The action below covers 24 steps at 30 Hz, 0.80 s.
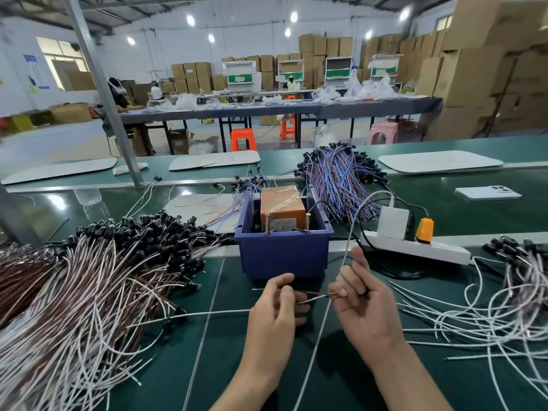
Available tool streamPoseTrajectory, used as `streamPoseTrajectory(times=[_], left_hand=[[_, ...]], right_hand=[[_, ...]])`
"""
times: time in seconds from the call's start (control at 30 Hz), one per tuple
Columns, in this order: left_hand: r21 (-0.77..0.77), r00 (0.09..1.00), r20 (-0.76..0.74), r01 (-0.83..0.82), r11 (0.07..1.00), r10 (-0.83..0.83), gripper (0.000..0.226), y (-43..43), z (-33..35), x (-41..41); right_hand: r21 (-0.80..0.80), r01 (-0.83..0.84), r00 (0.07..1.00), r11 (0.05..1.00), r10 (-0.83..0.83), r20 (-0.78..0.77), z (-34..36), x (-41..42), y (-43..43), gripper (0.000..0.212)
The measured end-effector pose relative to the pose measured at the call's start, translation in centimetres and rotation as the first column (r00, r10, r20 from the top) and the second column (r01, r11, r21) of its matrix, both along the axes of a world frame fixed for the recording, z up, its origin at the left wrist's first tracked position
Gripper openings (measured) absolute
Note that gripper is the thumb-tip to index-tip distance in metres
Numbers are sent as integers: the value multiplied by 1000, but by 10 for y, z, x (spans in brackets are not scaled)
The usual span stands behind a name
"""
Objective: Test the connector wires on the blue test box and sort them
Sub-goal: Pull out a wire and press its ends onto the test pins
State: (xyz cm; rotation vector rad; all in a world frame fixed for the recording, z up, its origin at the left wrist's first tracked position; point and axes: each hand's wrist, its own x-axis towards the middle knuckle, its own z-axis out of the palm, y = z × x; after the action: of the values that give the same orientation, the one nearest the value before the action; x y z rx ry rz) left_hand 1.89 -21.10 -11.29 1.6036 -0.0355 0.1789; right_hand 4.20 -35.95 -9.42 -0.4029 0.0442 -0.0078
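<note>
Your wire [315, 295] runs left to right (nearly level) just before the box [281, 256], toward the table's [225, 336] near edge. Your left hand [275, 310] pinches one end, your right hand [361, 301] the other, fingers curled.

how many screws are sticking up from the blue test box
2. Left screw and right screw, both upright at the front rim of the blue test box; more may hide inside.

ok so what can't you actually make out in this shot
All head view:
- Label on the orange unit in the blue test box: too small to read.
- Ends of the held wire: covered by fingers of the left hand and right hand.
- Rest of the left wire pile: cut off by the left edge.
</note>
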Motion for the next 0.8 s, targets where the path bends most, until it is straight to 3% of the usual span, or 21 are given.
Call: streamPoseTrajectory(times=[0.2, 0.37, 0.47, 0.8], left_hand=[[149, 987, 148, -82, 985, 60, 30, 0, 2, -3], [379, 899, 435, -228, 897, 45, 31, -1, 3, -8], [419, 841, 541, -283, 863, 13, 32, 2, 4, -8], [490, 823, 568, -335, 805, -3, 38, 12, 9, -8]], right_hand=[[-344, -45, 999, 938, 49, 3, 2, -6, 5, 18], [-617, -86, 994, 782, 107, -3, -4, -7, 17, 35], [-695, -79, 984, 715, 167, 59, -10, -7, 22, 29], [-889, -101, 920, 446, 383, 88, -7, -17, 26, 27]])
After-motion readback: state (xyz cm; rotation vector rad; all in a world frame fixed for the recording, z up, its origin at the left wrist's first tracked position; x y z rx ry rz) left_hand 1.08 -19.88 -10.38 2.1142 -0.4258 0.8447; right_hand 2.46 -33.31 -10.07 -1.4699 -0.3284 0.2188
